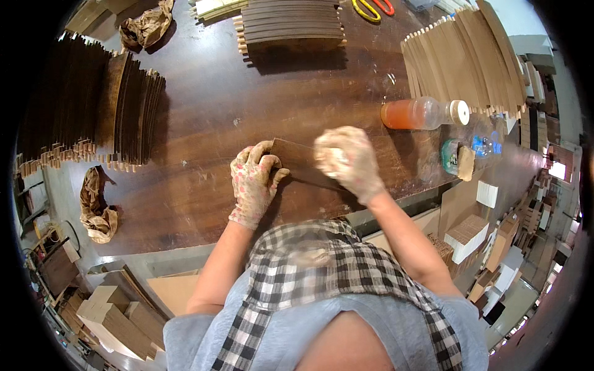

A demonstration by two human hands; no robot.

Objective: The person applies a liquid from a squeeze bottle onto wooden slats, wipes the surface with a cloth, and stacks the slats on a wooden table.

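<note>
A thin dark brown board (pixel 294 156) lies on the table in front of me, between my gloved hands. My left hand (pixel 250 179), in a pale glove with pinkish spots, grips the board's left end, with the thumb along the near side. Over the board's right part is my right hand (pixel 348 159), gloved alike and smeared by motion. Its fingers are curled around something whitish that is too blurred to name. The board's right end is hidden under this hand.
Stacks of boards with light pegs stand left (pixel 114 111), far centre (pixel 291 25) and right (pixel 461 62). A bottle of orange liquid (pixel 414 114) lies right, near a cut plastic container (pixel 456 157). Crumpled brown paper (pixel 147 26) and scissors with coloured handles (pixel 366 8) lie at the back.
</note>
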